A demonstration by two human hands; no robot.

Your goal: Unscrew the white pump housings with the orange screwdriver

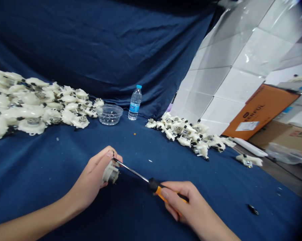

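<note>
My left hand (pixel 93 179) is closed round a white plastic part with a round metal motor (pixel 113 174) on its underside. Fingers cover much of this part, so its full shape is hidden. In my right hand (pixel 182 202) is a screwdriver (pixel 157 188) with an orange and black handle. Its metal shaft slants up to the left, and the tip meets the upper edge of the white part, close to my left thumb. Whether a screw sits under the tip, I cannot tell.
Large heaps of similar white motor parts lie at the left (pixel 31 108) and right (pixel 183 132). Between them stand a clear plastic tub (pixel 110 115) and a water bottle (pixel 135 103). A small black piece (pixel 253 210) lies at the right; an orange box (pixel 258 108) is beyond.
</note>
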